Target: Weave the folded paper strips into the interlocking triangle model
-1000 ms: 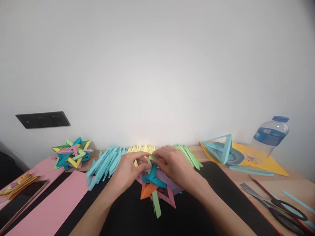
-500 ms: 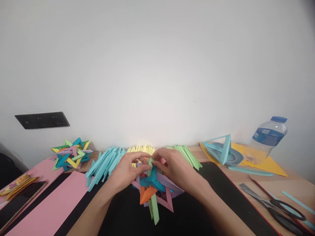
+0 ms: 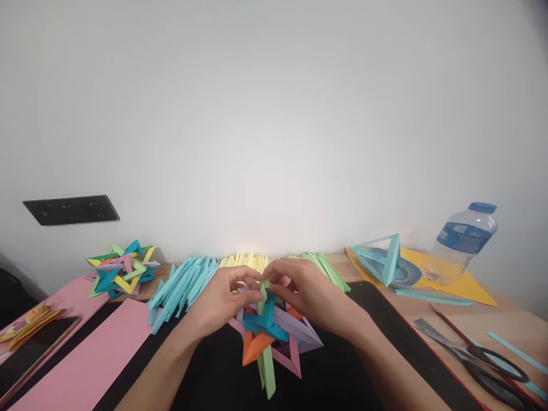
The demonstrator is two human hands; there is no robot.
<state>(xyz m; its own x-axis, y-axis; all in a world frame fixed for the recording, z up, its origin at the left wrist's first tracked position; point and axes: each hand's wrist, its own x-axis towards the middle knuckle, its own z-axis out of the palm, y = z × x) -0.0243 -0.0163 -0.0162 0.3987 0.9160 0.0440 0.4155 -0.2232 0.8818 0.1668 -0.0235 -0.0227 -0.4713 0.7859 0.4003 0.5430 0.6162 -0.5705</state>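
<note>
A folded-paper model (image 3: 265, 324) in blue, orange, purple, pink and light green hangs over the black mat (image 3: 342, 371) at the lower middle. My left hand (image 3: 229, 297) pinches its upper light green strip from the left. From the right, my right hand (image 3: 299, 288) closes its fingers on the top of the same green strip. The fingertips of both hands nearly meet there. Part of the model's back is hidden behind my hands, and a green point sticks out below.
A finished multicoloured star (image 3: 124, 271), blue strips (image 3: 184, 291), yellow strips (image 3: 248, 261) and green strips (image 3: 325, 268) lie along the wall. Pink paper (image 3: 85, 359) and a phone (image 3: 38, 357) are left; a bottle (image 3: 466, 240), blue dish (image 3: 406, 274) and scissors (image 3: 471, 357) right.
The paper model has tilted and shifted slightly down and to the right. Both hands still grip its top, with fingertips slightly closer together.
</note>
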